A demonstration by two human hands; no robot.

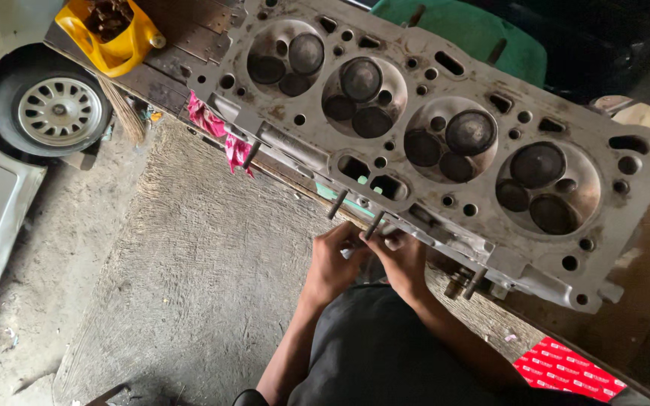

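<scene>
Dirt floor (182,286) fills the low part of the view, rough and grey. Above it runs a wood bench (189,34), and on that lies a big metal engine head (430,143) with four round hollows in a row.

Both hands meet at the near edge of the engine head. The left hand (334,263) has its fingers curled tight, and the right hand (402,259) sits just beside it, touching it, fingers bent too. They seem to pinch something small and shiny between them, but it is too hidden to tell what it is. A dark stud (374,224) sticks out of the engine head right above the fingertips. Another stud (338,204) stands a bit further up and to the left of the fingers.

A pink rag (216,129) hangs off the bench, well up and left of the fingers. Far past it sit a yellow jug (110,34) and a car wheel (54,109). A red box (569,368) lies down to the right of the hands.
</scene>
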